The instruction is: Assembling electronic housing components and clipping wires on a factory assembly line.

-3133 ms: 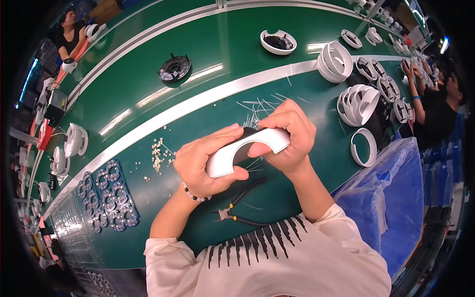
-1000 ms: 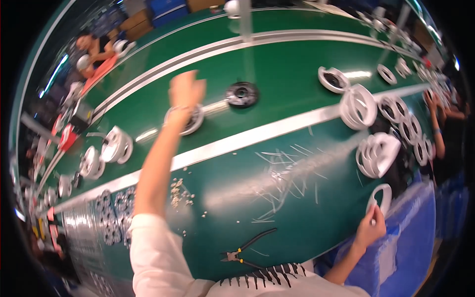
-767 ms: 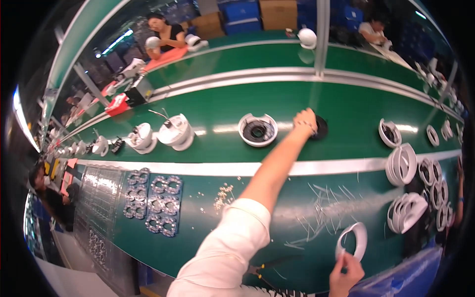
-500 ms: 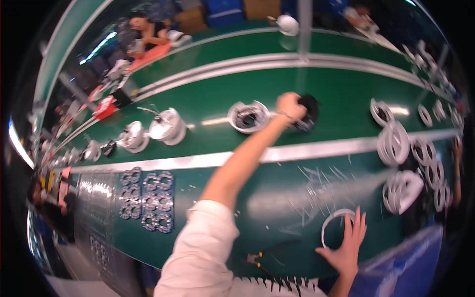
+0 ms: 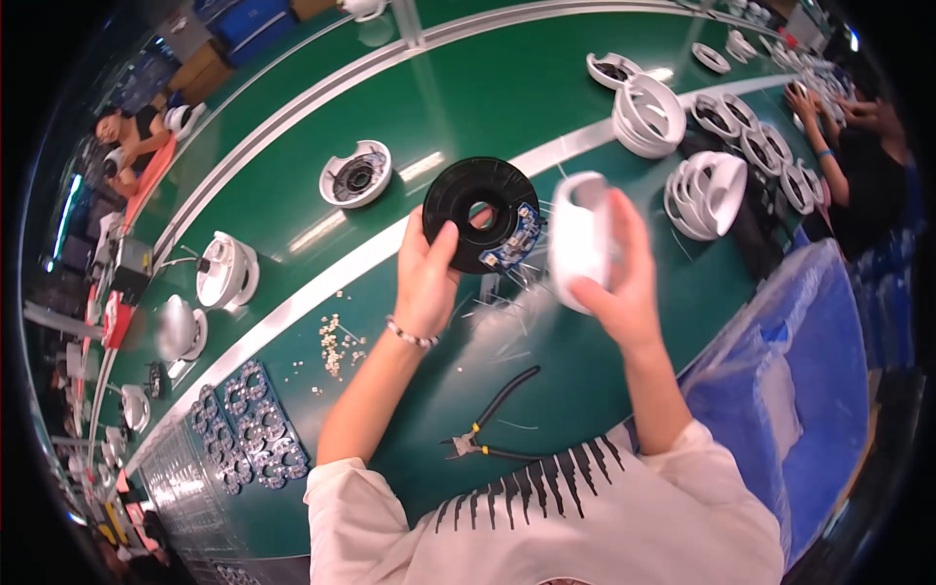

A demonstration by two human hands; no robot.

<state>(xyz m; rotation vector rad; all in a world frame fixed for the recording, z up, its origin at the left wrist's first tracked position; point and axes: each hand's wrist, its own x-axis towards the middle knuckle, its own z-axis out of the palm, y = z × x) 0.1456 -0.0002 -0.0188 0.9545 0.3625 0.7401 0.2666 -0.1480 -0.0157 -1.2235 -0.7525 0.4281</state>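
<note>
My left hand (image 5: 427,283) grips a round black plastic part (image 5: 450,200) with a hole in its middle, raised over the bench. On the part's lower right edge sits a curved blue circuit board (image 5: 517,242) with small connectors. Just to the right, my right hand (image 5: 632,283) is closed around a white ring-shaped cover (image 5: 577,239), blurred by motion. The cover and the black part are apart. Below my hands, wire cutters (image 5: 464,444) with black and yellow handles lie on the green bench, jaws to the left.
Behind my hands, a white housing with a black inside (image 5: 356,175) stands on the green belt. White rings are stacked (image 5: 648,122) at right, near a blue plastic-covered bin (image 5: 770,390). Small connectors (image 5: 333,346) and blue circuit panels (image 5: 261,429) lie left. Co-workers sit at both sides.
My left hand has come back from the belt with the black part. My right hand has lifted the white ring-shaped cover off the bench. The view has swung to the right.
</note>
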